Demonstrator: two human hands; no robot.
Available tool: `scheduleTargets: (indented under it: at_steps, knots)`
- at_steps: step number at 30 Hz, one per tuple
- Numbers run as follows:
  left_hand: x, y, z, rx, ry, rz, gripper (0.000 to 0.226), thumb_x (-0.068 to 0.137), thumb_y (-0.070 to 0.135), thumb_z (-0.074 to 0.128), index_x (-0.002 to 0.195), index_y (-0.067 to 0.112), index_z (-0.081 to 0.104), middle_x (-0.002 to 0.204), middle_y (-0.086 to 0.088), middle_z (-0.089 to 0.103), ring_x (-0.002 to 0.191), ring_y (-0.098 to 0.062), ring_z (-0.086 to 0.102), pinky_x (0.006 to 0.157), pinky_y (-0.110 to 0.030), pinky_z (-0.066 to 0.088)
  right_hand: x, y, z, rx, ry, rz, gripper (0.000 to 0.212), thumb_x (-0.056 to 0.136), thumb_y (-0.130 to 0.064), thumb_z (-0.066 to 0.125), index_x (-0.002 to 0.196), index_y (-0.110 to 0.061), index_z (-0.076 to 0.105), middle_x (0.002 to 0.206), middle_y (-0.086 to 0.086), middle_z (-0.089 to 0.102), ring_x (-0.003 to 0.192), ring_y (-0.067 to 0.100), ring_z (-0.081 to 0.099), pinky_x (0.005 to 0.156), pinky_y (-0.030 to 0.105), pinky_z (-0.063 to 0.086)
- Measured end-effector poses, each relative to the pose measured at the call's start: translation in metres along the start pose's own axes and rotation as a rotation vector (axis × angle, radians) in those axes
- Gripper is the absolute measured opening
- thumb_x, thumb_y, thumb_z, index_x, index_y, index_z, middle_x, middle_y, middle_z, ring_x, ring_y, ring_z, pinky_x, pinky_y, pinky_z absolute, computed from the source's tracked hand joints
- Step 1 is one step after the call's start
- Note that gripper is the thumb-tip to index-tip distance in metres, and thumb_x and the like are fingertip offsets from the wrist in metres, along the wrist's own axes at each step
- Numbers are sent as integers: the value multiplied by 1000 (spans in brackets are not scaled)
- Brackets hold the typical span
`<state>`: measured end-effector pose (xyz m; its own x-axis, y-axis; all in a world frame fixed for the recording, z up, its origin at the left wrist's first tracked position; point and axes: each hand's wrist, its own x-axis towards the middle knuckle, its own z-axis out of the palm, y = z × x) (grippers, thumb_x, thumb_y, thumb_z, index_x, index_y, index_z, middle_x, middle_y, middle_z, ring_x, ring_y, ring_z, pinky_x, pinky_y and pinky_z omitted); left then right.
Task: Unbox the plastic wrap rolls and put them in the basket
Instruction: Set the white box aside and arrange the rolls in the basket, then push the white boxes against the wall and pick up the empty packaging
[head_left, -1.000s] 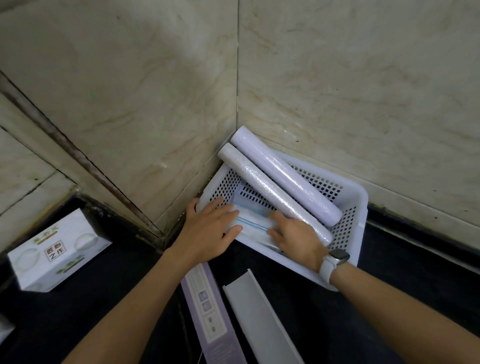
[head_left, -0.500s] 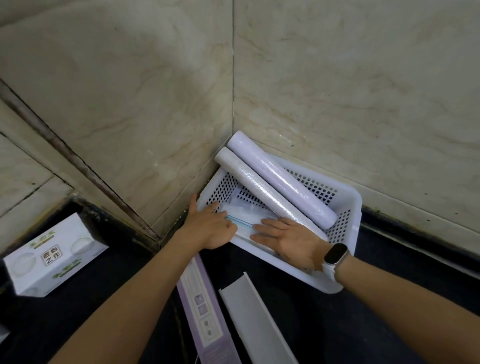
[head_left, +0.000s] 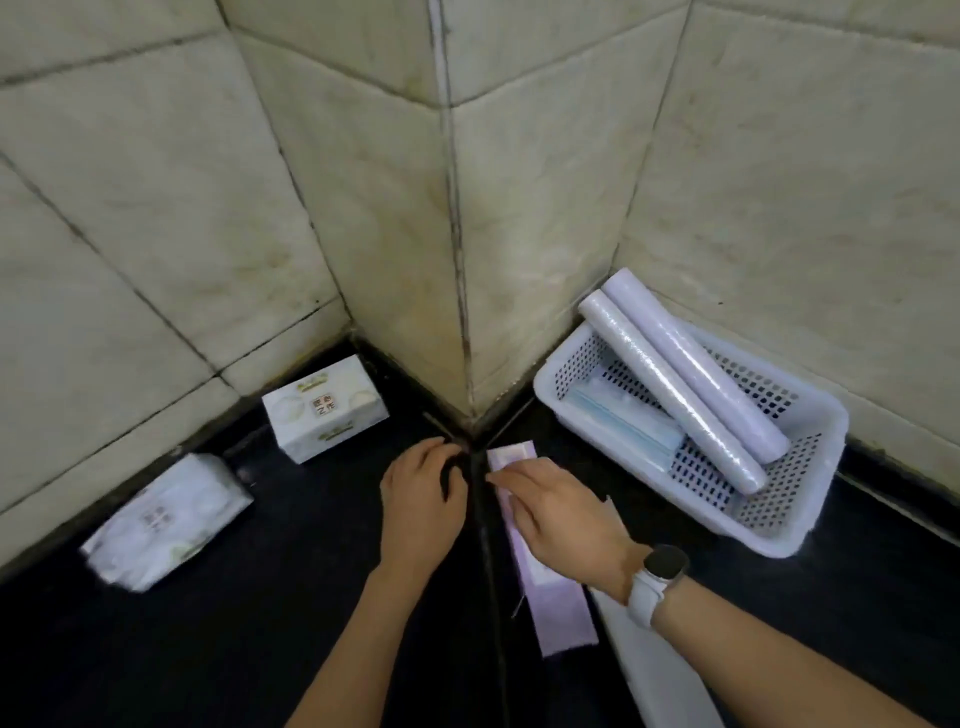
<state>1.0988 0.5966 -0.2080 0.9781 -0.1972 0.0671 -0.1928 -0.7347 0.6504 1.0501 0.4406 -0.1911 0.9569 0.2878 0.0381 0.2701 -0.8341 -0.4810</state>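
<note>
A white perforated basket (head_left: 795, 525) stands on the dark floor in the right wall corner. Two plastic wrap rolls lie in it side by side, one clear-white (head_left: 670, 395) and one pale purple (head_left: 701, 374), their far ends sticking out over the rim. A flat blue-white packet (head_left: 623, 421) lies in the basket's left part. My right hand (head_left: 561, 519) rests with spread fingers on a long purple box (head_left: 556, 608) lying on the floor. My left hand (head_left: 421, 499) hovers beside it, fingers loosely curled, holding nothing.
A white box (head_left: 660, 670) lies under my right forearm. A white tissue box (head_left: 324, 408) stands by the left wall, and a soft tissue pack (head_left: 166, 519) lies nearer left. Marble wall panels form a jutting corner straight ahead.
Both hands have left the basket and moved left and down to the purple box on the floor. The view swung left, bringing the tissue pack into sight.
</note>
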Motion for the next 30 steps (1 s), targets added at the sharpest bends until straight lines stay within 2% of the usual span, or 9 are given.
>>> scheduleTargets:
  at_steps: [2, 5, 8, 11, 14, 17, 20, 26, 30]
  knots:
    - [-12, -34, -22, 35, 41, -78, 31, 87, 15, 52, 117, 14, 59, 132, -8, 53, 123, -23, 45, 107, -45, 34, 15, -28, 29, 35, -83, -1, 41, 90, -13, 39, 131, -14, 44, 132, 11, 51, 119, 28, 45, 103, 39, 36]
    - [-26, -97, -57, 173, 78, -237, 42, 86, 19, 54, 127, 15, 48, 140, -10, 43, 131, -26, 35, 110, -49, 29, 34, -58, 75, -12, -231, 19, 45, 92, -22, 39, 137, -18, 34, 142, 6, 39, 130, 27, 34, 105, 42, 33]
    - [-34, -161, -90, 358, 63, -396, 65, 84, 26, 57, 140, 17, 25, 153, -11, 19, 141, -31, 11, 111, -56, 16, 47, -72, 115, -139, -394, 122, 58, 92, -35, 41, 143, -24, 15, 156, 4, 9, 142, 26, 5, 114, 47, 13]
    - [-28, -209, -121, 535, 13, -411, 85, 79, 35, 64, 144, 18, 11, 156, -13, 2, 142, -33, -2, 110, -62, 6, 50, -75, 137, -264, -546, 191, 73, 89, -46, 43, 144, -29, -2, 155, 7, -16, 142, 33, -13, 114, 56, 2]
    - [-13, -242, -143, 608, -80, -422, 94, 75, 44, 67, 145, 19, 8, 156, -13, 5, 142, -34, 1, 109, -63, 5, 53, -75, 144, -309, -588, 216, 78, 88, -50, 45, 143, -29, -6, 155, 9, -18, 141, 35, -15, 113, 59, 3]
    - [-6, -255, -146, 470, -82, -441, 70, 80, 36, 64, 137, 13, 31, 145, -17, 34, 133, -36, 28, 107, -60, 21, 56, -77, 142, -303, -606, 234, 80, 86, -50, 48, 143, -30, -5, 155, 8, -16, 141, 35, -14, 113, 58, 4]
    - [-14, -252, -136, 400, 57, -351, 32, 87, 21, 56, 114, 3, 56, 125, -22, 52, 115, -39, 45, 95, -53, 37, 58, -77, 142, -297, -611, 245, 81, 85, -50, 50, 143, -31, -4, 155, 8, -16, 141, 34, -14, 113, 58, 4]
    - [-11, -203, -123, 158, 356, -122, 16, 89, 5, 52, 99, 0, 62, 108, -23, 60, 94, -39, 54, 79, -42, 44, 56, -76, 143, -285, -585, 234, 82, 85, -52, 49, 143, -32, -5, 155, 7, -16, 141, 33, -14, 113, 58, 3]
    - [21, -164, -130, 170, 566, 17, 16, 87, 5, 50, 94, -2, 63, 97, -23, 64, 84, -37, 58, 76, -49, 50, 55, -75, 143, -259, -585, 236, 81, 85, -51, 49, 143, -32, -4, 155, 6, -18, 141, 32, -16, 113, 58, 0]
